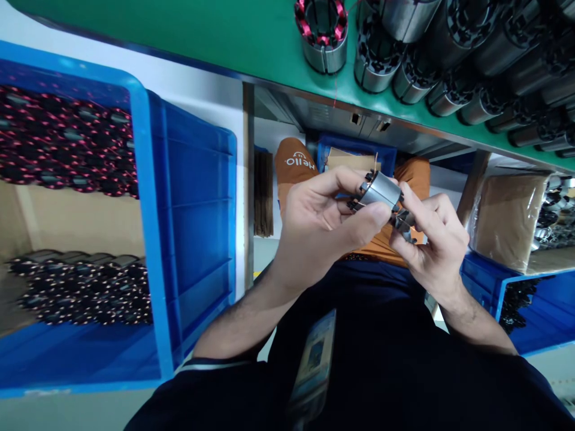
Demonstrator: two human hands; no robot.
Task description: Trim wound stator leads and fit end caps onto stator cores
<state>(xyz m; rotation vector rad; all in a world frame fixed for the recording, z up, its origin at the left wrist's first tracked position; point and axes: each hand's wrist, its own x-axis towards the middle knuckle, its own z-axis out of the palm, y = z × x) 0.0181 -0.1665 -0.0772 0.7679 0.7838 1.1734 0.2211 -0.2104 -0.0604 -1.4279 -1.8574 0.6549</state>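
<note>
**Held Aslant, Gripped From Either Side**

Holding a metal cylinder (381, 193) in the left hand (318, 221), with thumb pressed along its side. Lying just left of the right hand (431, 239), with long axis sloping gently down towards those narrowly spaced fingers. Pinching there a dark slotted piece (403, 222); impossible to tell whether joined. Held above orange trousers (290, 176), short of the green surface (224, 39).

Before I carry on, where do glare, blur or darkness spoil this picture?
Head view: bright sheen on the metal core held by the left hand; glare streaks on the plastic wrap at right; the hanging badge is blurred, unreadable; the dark shirt loses nearly all detail.
</note>
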